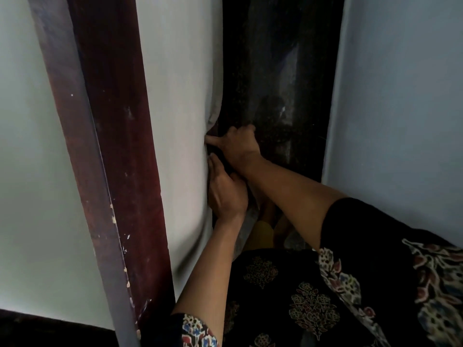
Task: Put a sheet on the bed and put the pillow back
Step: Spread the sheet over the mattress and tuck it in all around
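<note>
Gripping the hem of the white sheet [180, 121] at the side edge of the bed [120, 171], the left hand [226, 194] and right hand [238, 144] are mid-tuck, so the sheet seems nearly on, with the unseen pillow not yet put back.

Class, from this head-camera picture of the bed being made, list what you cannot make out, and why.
Pillow: not in the head view at all.
Fingertips of the left hand: hidden behind the sheet edge.
What the right hand grips: lost under its curled fingers in shadow.
Most of the bed: cut off by the picture's edges.
</note>
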Available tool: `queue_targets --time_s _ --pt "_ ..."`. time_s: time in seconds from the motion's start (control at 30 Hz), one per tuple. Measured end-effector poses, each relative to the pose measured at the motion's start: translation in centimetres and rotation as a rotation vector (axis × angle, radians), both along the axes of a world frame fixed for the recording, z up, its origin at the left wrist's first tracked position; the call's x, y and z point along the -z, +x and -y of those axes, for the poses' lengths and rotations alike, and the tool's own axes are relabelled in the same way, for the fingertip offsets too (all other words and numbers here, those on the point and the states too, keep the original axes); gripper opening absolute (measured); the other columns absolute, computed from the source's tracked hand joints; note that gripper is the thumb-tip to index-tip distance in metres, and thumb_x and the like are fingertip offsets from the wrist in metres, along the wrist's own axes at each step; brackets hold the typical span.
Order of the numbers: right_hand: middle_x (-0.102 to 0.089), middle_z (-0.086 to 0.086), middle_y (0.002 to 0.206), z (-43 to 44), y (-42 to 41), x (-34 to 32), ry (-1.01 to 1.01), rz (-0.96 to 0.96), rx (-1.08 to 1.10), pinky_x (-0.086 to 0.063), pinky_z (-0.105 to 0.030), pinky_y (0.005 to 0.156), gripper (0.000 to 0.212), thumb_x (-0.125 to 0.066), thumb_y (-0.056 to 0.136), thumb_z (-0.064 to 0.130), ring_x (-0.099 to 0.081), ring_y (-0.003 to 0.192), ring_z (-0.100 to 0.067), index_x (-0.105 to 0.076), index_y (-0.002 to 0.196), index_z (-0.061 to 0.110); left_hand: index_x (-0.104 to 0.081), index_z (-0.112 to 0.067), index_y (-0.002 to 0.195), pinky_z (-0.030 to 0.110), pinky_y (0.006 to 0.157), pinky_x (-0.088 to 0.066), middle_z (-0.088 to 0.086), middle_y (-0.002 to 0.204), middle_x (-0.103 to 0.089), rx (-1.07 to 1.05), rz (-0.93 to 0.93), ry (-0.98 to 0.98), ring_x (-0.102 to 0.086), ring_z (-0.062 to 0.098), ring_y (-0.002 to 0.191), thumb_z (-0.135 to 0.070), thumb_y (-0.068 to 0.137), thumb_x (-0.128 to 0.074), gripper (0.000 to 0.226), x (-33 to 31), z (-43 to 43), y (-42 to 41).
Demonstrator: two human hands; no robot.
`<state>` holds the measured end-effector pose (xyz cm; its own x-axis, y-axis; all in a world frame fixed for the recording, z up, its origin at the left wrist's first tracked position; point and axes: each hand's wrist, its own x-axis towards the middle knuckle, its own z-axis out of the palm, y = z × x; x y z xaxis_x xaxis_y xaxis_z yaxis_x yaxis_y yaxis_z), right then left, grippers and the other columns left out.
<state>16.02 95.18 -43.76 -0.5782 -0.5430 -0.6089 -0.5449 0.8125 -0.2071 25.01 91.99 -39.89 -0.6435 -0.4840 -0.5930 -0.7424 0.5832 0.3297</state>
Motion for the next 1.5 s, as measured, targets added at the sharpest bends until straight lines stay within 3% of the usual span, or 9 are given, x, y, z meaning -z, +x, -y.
queue_targets --time_s 0.2,0.53,0.67,0.73,0.83,0.97,1.1,1.2,1.5 --pt "-0.059 -0.01 0.121 -0.5 0.1 -0.6 -0.168 0.06 0.022 -0.042 -0.036 0.084 0.046 -0.033 0.1 0.035 -0.06 0.104 -0.029 -0.027 0.144 0.029 0.008 -0.02 0.15 0.035 0.119 -0.017 0.002 0.159 -0.001 -0.008 0.056 0.051 -0.008 0.015 0.146 -0.017 0.093 -0.045 0.078 0.9 0.8 1.1" --pt "-0.061 -0.013 0.116 -2.5 -2.0 -1.3 -0.291 0.059 -0.132 -0.039 -0.032 0.066 0.042 -0.039 0.097 0.026 -0.061 0.101 -0.032 -0.041 0.139 0.027 0.01 -0.01 0.149 0.008 0.104 0.009 0.005 0.158 0.011 -0.287 0.03 0.152 0.005 0.014 0.146 -0.01 0.092 -0.05 0.082 1.6 -1.4 -2.1" --pt "-0.059 -0.008 0.125 -2.0 -4.0 -0.6 -0.255 0.213 -0.046 -0.048 -0.034 0.08 0.036 -0.043 0.095 0.031 -0.059 0.111 -0.028 -0.054 0.129 0.031 -0.01 -0.037 0.145 0.053 0.099 -0.044 0.005 0.154 -0.019 -0.475 0.042 0.176 -0.035 0.033 0.135 -0.041 0.074 -0.058 0.086 8.4 0.2 -2.7" --pt "-0.063 -0.009 0.121 -1.6 -4.8 -0.9 -0.342 0.285 0.115 -0.049 -0.035 0.082 0.034 -0.047 0.09 0.025 -0.06 0.109 -0.029 -0.064 0.119 0.025 -0.039 -0.03 0.129 0.052 0.084 -0.053 0.01 0.134 -0.049 -0.47 0.128 0.16 -0.057 0.034 0.115 -0.06 0.066 -0.047 0.071 9.6 1.0 -3.2" --pt "-0.064 -0.013 0.116 -1.8 -5.5 -1.0 -0.503 0.285 0.463 -0.051 -0.038 0.083 0.033 -0.046 0.083 0.012 -0.06 0.106 -0.032 -0.07 0.106 0.016 -0.052 -0.02 0.09 0.037 0.066 -0.055 0.005 0.093 -0.061 -0.326 0.24 0.239 -0.062 0.026 0.079 -0.032 0.093 -0.043 0.016 0.9 0.5 -7.8" --pt "-0.048 -0.011 0.131 -2.9 -6.7 -1.3 -0.431 0.154 0.334 -0.041 -0.035 0.076 0.04 -0.051 0.087 0.016 -0.043 0.115 -0.032 -0.057 0.126 0.015 -0.06 -0.019 0.112 0.046 0.084 -0.054 0.006 0.111 -0.065 -0.18 0.089 0.293 -0.065 0.03 0.094 -0.034 0.076 -0.037 0.045 -1.2 0.4 -8.0" --pt "-0.037 -0.014 0.135 -3.5 -7.9 -1.4 -0.27 0.027 0.074 -0.041 -0.04 0.082 0.051 -0.05 0.09 0.026 -0.037 0.12 -0.033 -0.039 0.139 0.023 -0.025 -0.022 0.148 0.052 0.101 -0.043 0.006 0.15 -0.034 -0.107 0.046 0.231 -0.041 0.029 0.133 -0.035 0.074 -0.036 0.075 -0.3 0.1 -6.8" --pt "-0.034 -0.017 0.138 -3.8 -8.4 -0.9 -0.195 -0.003 -0.048 -0.041 -0.042 0.082 0.051 -0.041 0.096 0.026 -0.04 0.118 -0.035 -0.026 0.144 0.029 -0.015 -0.009 0.15 0.049 0.106 -0.039 0.007 0.158 -0.011 -0.017 -0.045 0.173 -0.015 0.022 0.145 -0.004 0.084 -0.039 0.071 0.2 1.1 -7.4" --pt "-0.047 -0.021 0.122 -5.7 -10.8 0.4 -0.118 0.009 -0.192 -0.042 -0.039 0.071 0.07 -0.031 0.1 0.014 -0.054 0.103 -0.035 0.01 0.144 0.05 -0.032 0.001 0.143 0.039 0.116 -0.026 0.015 0.153 -0.026 0.091 -0.103 -0.038 -0.026 0.026 0.142 0.005 0.082 -0.042 0.062 0.4 0.4 -7.7"
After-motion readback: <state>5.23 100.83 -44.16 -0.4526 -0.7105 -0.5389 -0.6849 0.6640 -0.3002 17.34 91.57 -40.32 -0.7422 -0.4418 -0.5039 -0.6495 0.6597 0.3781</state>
